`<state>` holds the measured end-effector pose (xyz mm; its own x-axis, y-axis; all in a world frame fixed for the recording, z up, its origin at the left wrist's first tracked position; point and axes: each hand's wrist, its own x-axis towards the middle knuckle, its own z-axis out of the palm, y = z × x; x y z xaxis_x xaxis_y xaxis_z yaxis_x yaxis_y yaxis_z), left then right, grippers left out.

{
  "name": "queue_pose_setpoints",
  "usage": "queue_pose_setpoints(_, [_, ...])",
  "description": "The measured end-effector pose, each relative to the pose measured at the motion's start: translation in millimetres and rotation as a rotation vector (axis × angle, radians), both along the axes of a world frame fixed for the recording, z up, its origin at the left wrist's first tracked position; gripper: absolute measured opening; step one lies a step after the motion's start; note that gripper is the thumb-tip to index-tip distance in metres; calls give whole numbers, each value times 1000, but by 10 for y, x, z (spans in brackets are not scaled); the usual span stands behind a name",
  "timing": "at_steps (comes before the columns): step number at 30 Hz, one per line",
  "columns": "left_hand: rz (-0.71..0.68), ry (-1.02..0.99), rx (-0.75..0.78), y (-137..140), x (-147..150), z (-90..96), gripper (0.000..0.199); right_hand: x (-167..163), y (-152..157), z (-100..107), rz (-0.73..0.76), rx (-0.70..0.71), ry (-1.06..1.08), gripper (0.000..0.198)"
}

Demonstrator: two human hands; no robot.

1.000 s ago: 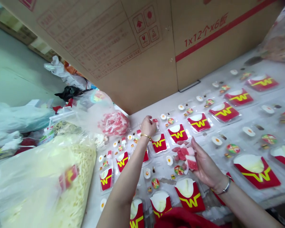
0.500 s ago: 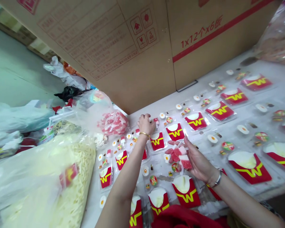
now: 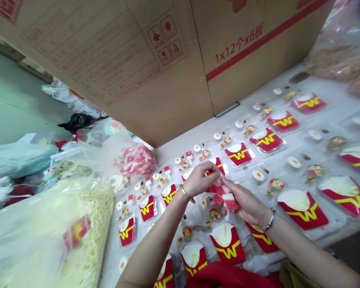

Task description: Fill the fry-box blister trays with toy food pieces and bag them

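The left hand's (image 3: 202, 178) fingertips bunched together at popsicle charms (image 3: 229, 201) that the right hand (image 3: 249, 203) held in curled fingers; I couldn't tell whether they pinched one. Seemingly mid-picking; next called for separating one singly.

The carton (image 3: 156, 72) is brown cardboard, matt and smooth-faced, with flat red print. The bench (image 3: 180, 145) presents a pale, smooth top of low sheen; its material cannot be determined. The clear packs (image 3: 267, 142) appear to be thin transparent plastic, glossy at the edges. The red-and-white pieces (image 3: 230, 202) look like moulded plastic or resin, the red portion grainy. The large bag (image 3: 57, 224) is translucent plastic film, creased and shiny; the black bag (image 3: 78, 122) is wrinkled plastic. The gold-toned bangle (image 3: 186, 195) and silver-toned bangle (image 3: 271, 219) read as polished metal. The red garment (image 3: 228, 276) is matt cloth, softly folded.
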<state>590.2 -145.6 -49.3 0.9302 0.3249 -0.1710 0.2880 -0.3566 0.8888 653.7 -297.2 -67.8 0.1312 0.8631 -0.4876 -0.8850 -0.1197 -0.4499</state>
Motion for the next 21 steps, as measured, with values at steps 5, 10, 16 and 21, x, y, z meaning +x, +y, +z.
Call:
queue_pose_setpoints(5, [430, -253, 100, 311, 307, -185, 14, 154, -100, 10, -78, -32, 17, 35])
queue_pose_setpoints(10, [244, -387, 634, 670, 605, -385, 11, 302, -177, 26, -169, -5, 51, 32])
queue_pose_setpoints(16, [-199, -198, 1072, 789, 598, -587, 18, 440, -234, 30, -181, 0, 31, 43])
queue_pose_setpoints(21, [-316, -94, 1136, 737, 583, -578, 15, 470, -250, 52, -172, 16, 54, 60])
